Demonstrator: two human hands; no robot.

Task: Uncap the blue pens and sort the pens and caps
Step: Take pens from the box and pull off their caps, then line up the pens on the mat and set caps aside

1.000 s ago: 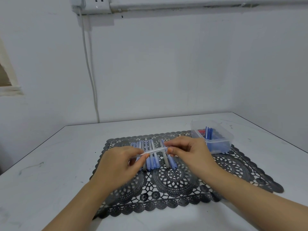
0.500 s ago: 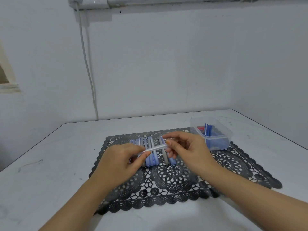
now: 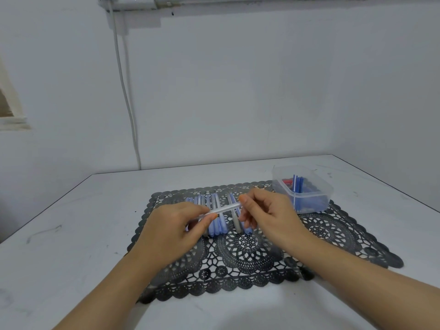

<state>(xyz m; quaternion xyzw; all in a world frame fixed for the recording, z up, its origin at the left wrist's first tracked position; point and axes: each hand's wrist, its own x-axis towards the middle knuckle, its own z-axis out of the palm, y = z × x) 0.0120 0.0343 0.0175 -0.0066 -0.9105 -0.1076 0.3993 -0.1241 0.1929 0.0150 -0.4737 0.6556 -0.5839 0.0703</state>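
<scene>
The left hand pinches one end of a slim translucent white pen between thumb and curled forefinger. The right hand pinches the other end between thumb and forefinger, its other fingers loosely bent below. The pen is raised and slants up from the left hand to the right. Fingertips cover both ends, so tip and cap cannot be made out.

Directly behind and under both hands lies a row of blue and grey pens, side by side on a black lace-patterned mat; knuckles hide much of the row, so it cannot be counted. Beyond the right hand, to its outer side, a clear plastic tub sits at the mat's far corner, holding blue sticks and something red, blurred through its wall. Both forearms are cut off at the lower edge, over the white table.
</scene>
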